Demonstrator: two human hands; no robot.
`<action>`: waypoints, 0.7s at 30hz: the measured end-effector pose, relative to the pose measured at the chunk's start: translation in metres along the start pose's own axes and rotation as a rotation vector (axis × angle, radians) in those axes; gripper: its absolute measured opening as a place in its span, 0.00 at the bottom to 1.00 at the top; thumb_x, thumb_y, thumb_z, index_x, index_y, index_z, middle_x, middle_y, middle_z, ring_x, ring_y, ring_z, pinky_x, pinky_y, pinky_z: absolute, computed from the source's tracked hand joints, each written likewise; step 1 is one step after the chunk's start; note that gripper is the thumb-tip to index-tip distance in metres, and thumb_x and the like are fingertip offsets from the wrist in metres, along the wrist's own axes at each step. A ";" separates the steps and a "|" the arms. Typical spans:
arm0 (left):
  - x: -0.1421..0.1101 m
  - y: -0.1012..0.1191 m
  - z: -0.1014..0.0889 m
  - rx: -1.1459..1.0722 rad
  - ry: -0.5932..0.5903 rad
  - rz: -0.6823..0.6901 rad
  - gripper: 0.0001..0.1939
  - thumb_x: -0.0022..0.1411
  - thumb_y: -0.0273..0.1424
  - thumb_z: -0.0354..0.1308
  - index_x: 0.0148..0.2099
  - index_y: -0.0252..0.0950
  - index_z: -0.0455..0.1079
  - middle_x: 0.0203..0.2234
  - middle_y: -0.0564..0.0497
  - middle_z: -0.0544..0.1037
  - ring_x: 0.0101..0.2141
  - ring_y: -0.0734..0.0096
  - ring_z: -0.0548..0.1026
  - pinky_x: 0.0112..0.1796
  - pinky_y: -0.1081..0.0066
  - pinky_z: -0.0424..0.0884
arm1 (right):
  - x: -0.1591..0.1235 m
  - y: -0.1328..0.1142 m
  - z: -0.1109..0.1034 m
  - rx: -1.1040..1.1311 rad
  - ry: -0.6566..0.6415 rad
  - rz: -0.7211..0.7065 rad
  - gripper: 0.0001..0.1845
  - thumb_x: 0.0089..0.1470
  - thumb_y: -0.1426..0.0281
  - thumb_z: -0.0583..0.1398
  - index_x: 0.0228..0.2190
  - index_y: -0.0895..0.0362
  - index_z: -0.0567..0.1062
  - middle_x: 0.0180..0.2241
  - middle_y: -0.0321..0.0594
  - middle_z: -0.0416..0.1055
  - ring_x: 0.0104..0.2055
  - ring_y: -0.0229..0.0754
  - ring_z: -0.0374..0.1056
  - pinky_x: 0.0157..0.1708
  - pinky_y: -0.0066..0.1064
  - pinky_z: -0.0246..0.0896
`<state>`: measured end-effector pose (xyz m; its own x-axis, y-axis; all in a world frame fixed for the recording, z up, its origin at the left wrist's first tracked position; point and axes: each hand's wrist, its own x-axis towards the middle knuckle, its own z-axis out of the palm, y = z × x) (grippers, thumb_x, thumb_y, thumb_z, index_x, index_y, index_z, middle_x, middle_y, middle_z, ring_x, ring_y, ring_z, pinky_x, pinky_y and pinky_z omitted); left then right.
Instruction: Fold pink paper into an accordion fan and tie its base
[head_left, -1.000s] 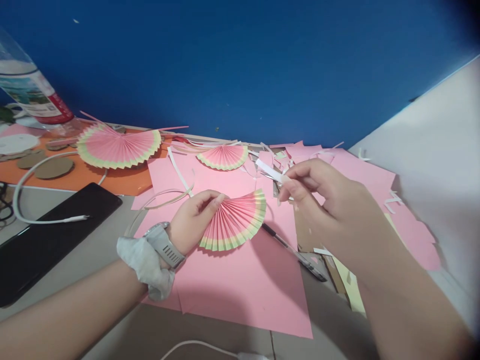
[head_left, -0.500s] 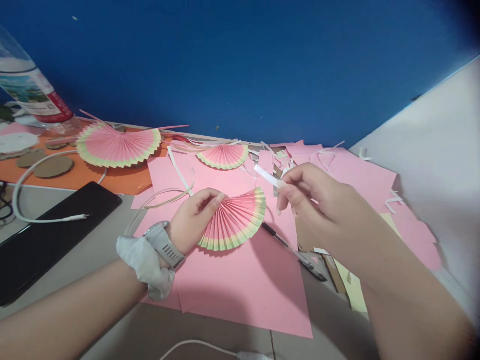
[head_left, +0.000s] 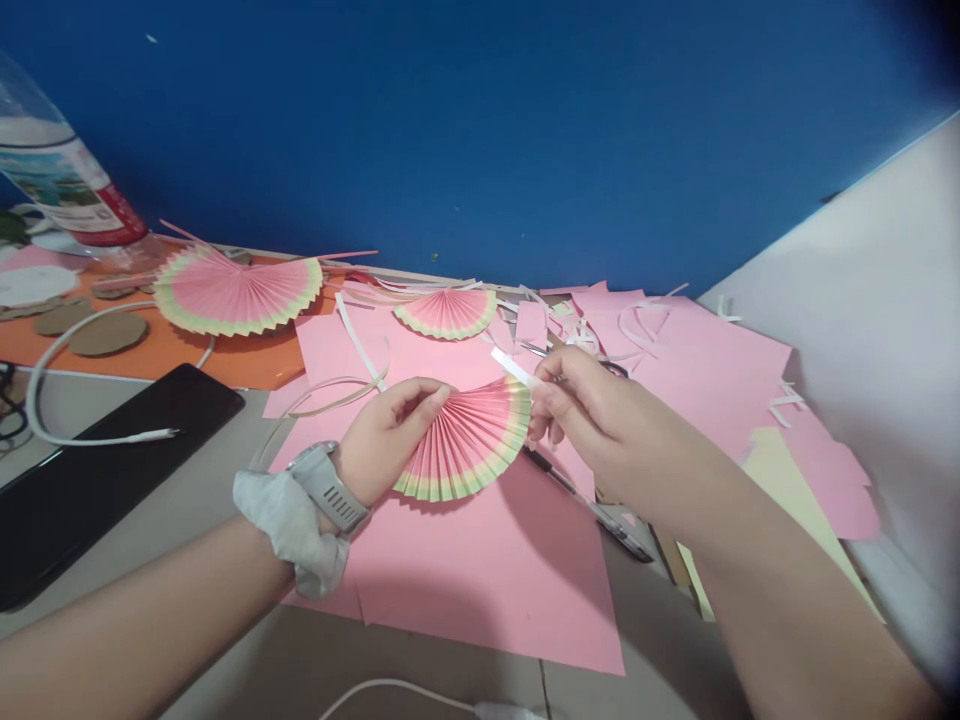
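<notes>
My left hand (head_left: 394, 430) pinches the gathered top of a pleated paper fan (head_left: 472, 445), pink with a yellow and green rim, above a pink sheet (head_left: 480, 580). Between thumb and fingers, my right hand (head_left: 581, 405) grips a short white strip (head_left: 514, 368), whose free end lies over the fan's upper right corner; whether the two touch I cannot tell. A black pen (head_left: 592, 505) rests on the pink sheet below my right hand. Scissors (head_left: 534, 350) show partly behind that hand.
Two more pleated fans lie farther back, a large one (head_left: 240, 290) over orange paper and a smaller one (head_left: 448, 312). A phone (head_left: 112, 480) and white cable (head_left: 56, 435) are at left, near a plastic bottle (head_left: 67, 180). Pink paper scraps (head_left: 705, 350) cover the right side.
My right hand has moved left and slightly down with the white strip, bringing it over the fan's corner. The left hand and fan have stayed nearly still.
</notes>
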<state>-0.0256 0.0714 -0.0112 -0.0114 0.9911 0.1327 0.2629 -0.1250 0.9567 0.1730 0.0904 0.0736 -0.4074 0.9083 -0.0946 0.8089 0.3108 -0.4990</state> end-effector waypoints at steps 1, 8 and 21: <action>0.000 0.000 0.000 -0.002 -0.003 -0.006 0.12 0.64 0.35 0.51 0.41 0.34 0.73 0.37 0.49 0.80 0.40 0.68 0.75 0.44 0.71 0.68 | 0.000 0.000 0.000 -0.001 0.002 0.000 0.13 0.64 0.61 0.44 0.32 0.51 0.62 0.29 0.29 0.70 0.30 0.38 0.66 0.29 0.31 0.55; 0.000 -0.001 0.000 -0.018 -0.021 -0.040 0.16 0.64 0.37 0.52 0.45 0.33 0.74 0.41 0.47 0.80 0.44 0.66 0.75 0.47 0.70 0.68 | 0.001 -0.001 0.001 -0.008 -0.001 -0.011 0.13 0.64 0.61 0.44 0.32 0.52 0.62 0.28 0.29 0.70 0.30 0.37 0.66 0.29 0.30 0.54; -0.001 0.000 0.000 -0.043 -0.038 -0.058 0.17 0.63 0.39 0.52 0.46 0.35 0.75 0.41 0.48 0.80 0.44 0.62 0.75 0.47 0.67 0.68 | 0.002 -0.002 0.000 -0.009 0.014 -0.018 0.12 0.64 0.62 0.45 0.33 0.52 0.63 0.29 0.30 0.71 0.30 0.37 0.66 0.27 0.29 0.53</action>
<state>-0.0258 0.0702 -0.0113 0.0117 0.9976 0.0676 0.2212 -0.0686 0.9728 0.1707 0.0914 0.0748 -0.4163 0.9063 -0.0731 0.8053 0.3302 -0.4924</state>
